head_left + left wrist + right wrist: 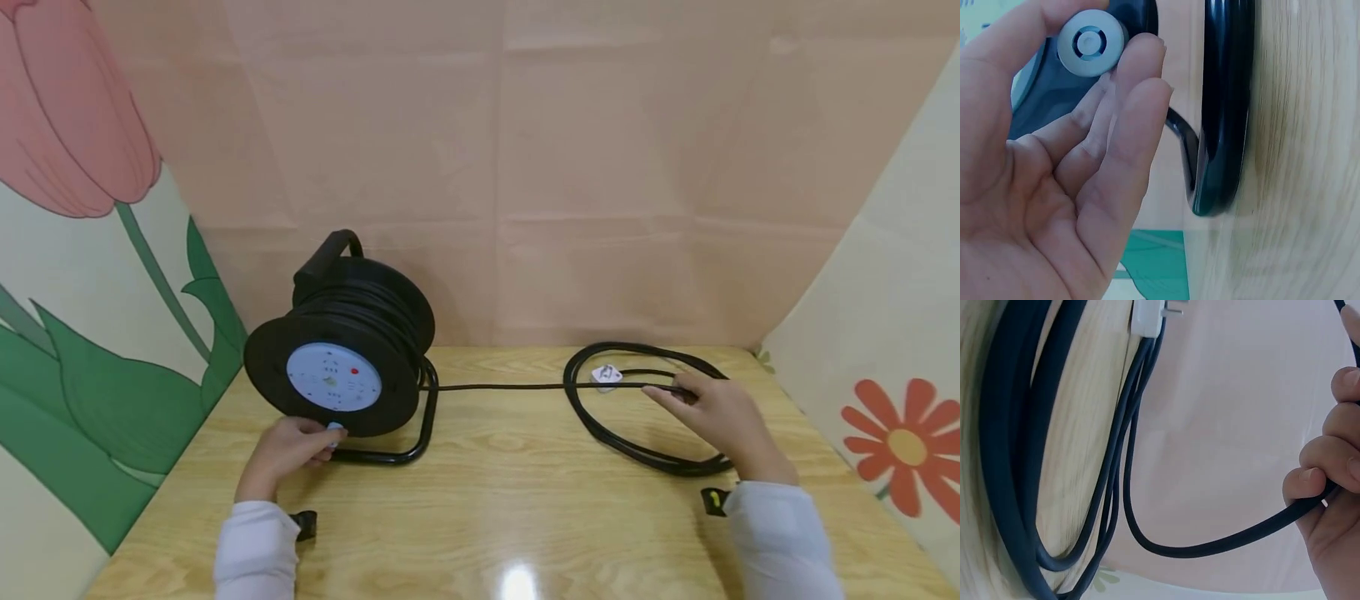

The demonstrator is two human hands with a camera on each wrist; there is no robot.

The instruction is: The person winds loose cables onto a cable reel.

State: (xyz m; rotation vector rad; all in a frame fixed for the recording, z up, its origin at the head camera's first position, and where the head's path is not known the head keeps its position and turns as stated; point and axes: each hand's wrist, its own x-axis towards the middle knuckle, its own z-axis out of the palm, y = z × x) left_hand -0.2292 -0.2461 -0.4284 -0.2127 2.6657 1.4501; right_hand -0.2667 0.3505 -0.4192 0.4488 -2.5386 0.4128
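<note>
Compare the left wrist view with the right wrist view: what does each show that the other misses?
Only the left wrist view shows the left hand, its fingers around the reel's grey winding knob, beside the black tubular stand. Only the right wrist view shows the right hand gripping the black cable, the coiled loops and the white plug. Both show the wooden table.

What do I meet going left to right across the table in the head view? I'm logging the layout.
Left hand → cable reel → straight cable run → white plug → right hand.
</note>
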